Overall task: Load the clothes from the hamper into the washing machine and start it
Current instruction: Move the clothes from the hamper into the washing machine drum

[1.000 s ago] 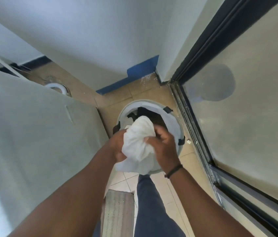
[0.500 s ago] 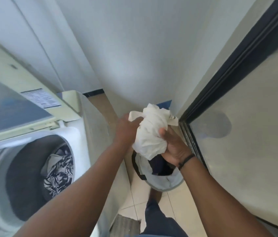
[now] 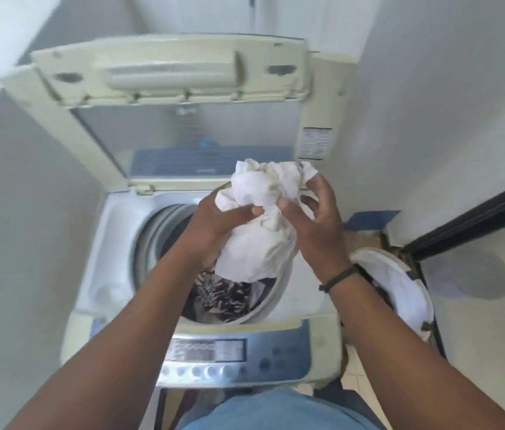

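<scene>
A bunched white garment [image 3: 260, 225] hangs over the open drum of the top-loading washing machine [image 3: 114, 243]. My left hand [image 3: 214, 231] grips its left side and my right hand [image 3: 316, 225] grips its right side. Below the bundle, a black-and-white patterned cloth [image 3: 223, 293] lies inside the drum. The machine's lid [image 3: 167, 72] stands raised at the back. The white hamper [image 3: 406, 290] stands on the floor to the right of the machine, partly hidden by my right forearm.
The control panel [image 3: 232, 355] with a display and a row of buttons runs along the machine's near edge. White walls close in on both sides. A dark-framed glass door [image 3: 474, 218] stands at the right, behind the hamper.
Both hands carried the white garment from above the hamper leftward to above the washer drum. The view swung from the hamper to face the machine.
</scene>
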